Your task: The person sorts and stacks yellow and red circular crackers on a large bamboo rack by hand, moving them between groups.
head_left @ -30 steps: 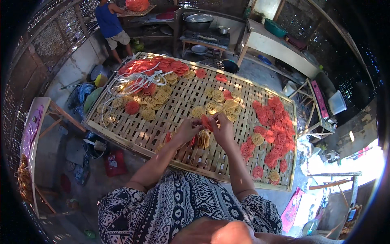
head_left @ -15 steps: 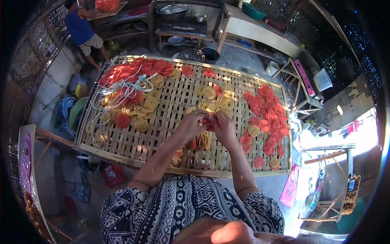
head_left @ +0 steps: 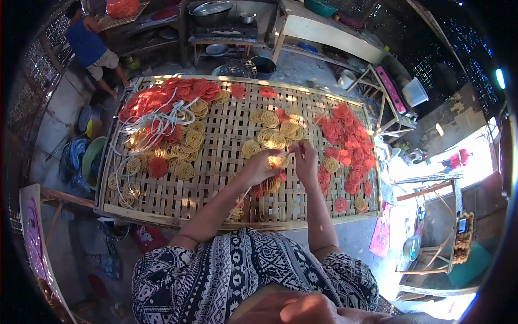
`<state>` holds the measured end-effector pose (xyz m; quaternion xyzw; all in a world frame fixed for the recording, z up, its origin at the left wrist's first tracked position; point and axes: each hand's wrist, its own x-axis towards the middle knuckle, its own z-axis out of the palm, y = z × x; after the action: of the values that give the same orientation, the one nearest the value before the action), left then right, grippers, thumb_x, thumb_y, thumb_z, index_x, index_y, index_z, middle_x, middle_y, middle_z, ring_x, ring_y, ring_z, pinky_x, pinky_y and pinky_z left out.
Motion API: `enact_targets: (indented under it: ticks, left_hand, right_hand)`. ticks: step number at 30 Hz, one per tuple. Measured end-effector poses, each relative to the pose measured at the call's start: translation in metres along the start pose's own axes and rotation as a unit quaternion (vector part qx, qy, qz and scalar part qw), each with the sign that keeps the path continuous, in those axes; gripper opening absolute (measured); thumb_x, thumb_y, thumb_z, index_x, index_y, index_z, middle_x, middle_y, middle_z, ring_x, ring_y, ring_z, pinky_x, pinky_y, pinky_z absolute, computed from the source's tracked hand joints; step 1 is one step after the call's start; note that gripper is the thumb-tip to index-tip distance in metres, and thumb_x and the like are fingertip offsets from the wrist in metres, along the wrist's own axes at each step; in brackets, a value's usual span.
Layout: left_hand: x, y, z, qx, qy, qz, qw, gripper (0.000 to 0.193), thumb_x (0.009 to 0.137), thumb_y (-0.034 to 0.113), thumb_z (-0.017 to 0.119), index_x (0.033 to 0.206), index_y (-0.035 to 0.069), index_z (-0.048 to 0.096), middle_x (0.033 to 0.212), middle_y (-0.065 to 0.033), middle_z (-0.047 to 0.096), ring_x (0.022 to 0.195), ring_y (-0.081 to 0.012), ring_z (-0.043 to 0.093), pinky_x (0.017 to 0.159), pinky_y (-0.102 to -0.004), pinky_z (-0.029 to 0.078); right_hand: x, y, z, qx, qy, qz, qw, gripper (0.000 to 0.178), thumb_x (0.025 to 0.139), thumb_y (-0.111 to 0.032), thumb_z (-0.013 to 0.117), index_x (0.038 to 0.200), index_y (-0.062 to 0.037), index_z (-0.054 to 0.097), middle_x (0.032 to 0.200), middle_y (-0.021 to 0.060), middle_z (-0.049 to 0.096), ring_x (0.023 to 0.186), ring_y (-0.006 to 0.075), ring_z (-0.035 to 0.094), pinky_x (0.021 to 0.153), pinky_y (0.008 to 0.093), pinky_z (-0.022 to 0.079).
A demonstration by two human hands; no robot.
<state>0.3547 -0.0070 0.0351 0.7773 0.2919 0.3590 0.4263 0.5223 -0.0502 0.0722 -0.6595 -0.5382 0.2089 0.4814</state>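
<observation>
bamboo tray (head_left: pixel 226 124): pale woven slats in a wooden frame, the biggest thing here, spread out in front of the person.
co-worker (head_left: pixel 86 43): in a blue top, past the far left corner, apart from the two hands at work.
red rounds (head_left: pixel 348 140): a loose heap on the tray's right side, overlapping, with a few yellow ones among them.
yellow rounds (head_left: pixel 275 140): looped, net-like discs lying in a cluster just beyond the hands.
white strips (head_left: pixel 162 119): a loose tangle across the pile at the far left.
left hand (head_left: pixel 263 166): fingers bent and partly closed, right above the bunch; how firmly it grips, or what exactly, i cannot tell.
right hand (head_left: pixel 306 156): thumb and forefinger brought together in a close pinch, seemingly on the pale piece.
bunch (head_left: pixel 268 186): red and yellow rounds seen edge-on, just below the left hand, over the tray's near part; whether it touches the slats is unclear.
pale piece (head_left: pixel 285 155): small and thin, between the two hands; its kind is too small to tell.
good handling: probably best to pinch lightly, support the rounds from beneath and pull slowly, since the thin loops look easy to snap.
</observation>
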Motion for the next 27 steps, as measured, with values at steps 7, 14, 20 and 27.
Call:
enact_targets:
  ticks: [7, 14, 20, 27]
  left_hand:
    - [0.016, 0.020, 0.006, -0.028, 0.010, -0.041, 0.999, 0.030, 0.087, 0.020, 0.068, 0.111, 0.002, 0.065, 0.096, -0.0095, 0.070, 0.086, -0.0162, 0.066, 0.077, -0.0308, 0.050]
    - [-0.005, 0.022, -0.022, -0.116, 0.047, -0.107, 0.986, 0.019, 0.085, 0.012, 0.068, 0.101, 0.003, 0.065, 0.086, -0.0069, 0.067, 0.070, -0.0148, 0.059, 0.064, -0.0282, 0.046]
    - [-0.060, 0.066, -0.114, -0.458, 0.121, -0.209, 0.856, 0.005, 0.088, 0.007, 0.062, 0.088, 0.009, 0.058, 0.075, -0.0007, 0.058, 0.055, -0.0040, 0.043, 0.045, -0.0197, 0.031]
    - [-0.114, 0.113, -0.207, -0.259, 0.112, -0.124, 0.951, 0.029, 0.081, 0.023, 0.075, 0.087, 0.002, 0.056, 0.072, -0.0097, 0.064, 0.048, -0.0060, 0.046, 0.041, -0.0211, 0.035]
  right_hand:
    - [-0.008, -0.006, 0.000, -0.049, 0.045, -0.025, 0.997, 0.020, 0.092, -0.016, 0.059, 0.085, 0.0028, 0.057, 0.076, 0.0166, 0.063, 0.075, 0.0277, 0.063, 0.068, 0.0369, 0.046]
    - [-0.005, -0.017, 0.011, 0.141, 0.015, -0.143, 0.980, 0.030, 0.095, -0.027, 0.057, 0.101, 0.0017, 0.060, 0.075, 0.0062, 0.060, 0.069, 0.0145, 0.055, 0.066, 0.0305, 0.044]
    - [0.005, 0.040, -0.010, -0.002, 0.009, 0.071, 0.997, 0.020, 0.092, -0.021, 0.061, 0.103, -0.0039, 0.061, 0.079, 0.0024, 0.061, 0.071, 0.0090, 0.054, 0.066, 0.0253, 0.045]
    - [0.038, 0.042, 0.055, -0.083, -0.058, -0.065, 0.993, 0.046, 0.089, -0.039, 0.063, 0.124, -0.0114, 0.053, 0.127, 0.0193, 0.047, 0.122, 0.0347, 0.047, 0.091, 0.0464, 0.044]
